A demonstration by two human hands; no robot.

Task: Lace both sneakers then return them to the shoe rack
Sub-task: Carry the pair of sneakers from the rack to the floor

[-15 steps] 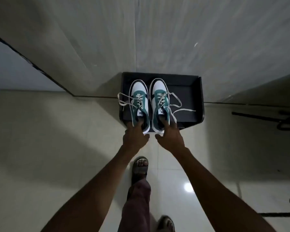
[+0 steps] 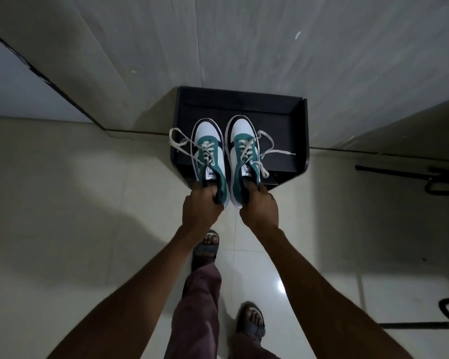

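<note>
i see two sneakers side by side, toes pointing away from me toward the wall. the left sneaker (image 2: pixel 210 156) is white at the toe with a teal band across the lacing and down the side, a dark rim round the toecap, a white sole edge and a white tongue label with dark print i can't read. the right sneaker (image 2: pixel 245 154) matches it. both have pale, flat laces threaded through the eyelets. the ends hang loose: a loop from the left one sticks out past the rack's left edge, and strands from the right one trail out over the dark rack surface.

the left hand (image 2: pixel 200 211) has its grip clamped on the heel opening of the left sneaker, fingers tucked into the collar, so the shoe runs forward from the knuckles. the right hand (image 2: pixel 260 209) grips the heel of the right sneaker the same way.

the toes and midsections sit over the black shoe rack (image 2: pixel 304 130), which stands against the wall, while the heels and both hands lie outside its near edge, above the pale tiled floor (image 2: pixel 88 203). i can't tell whether the soles touch the rack.
</note>
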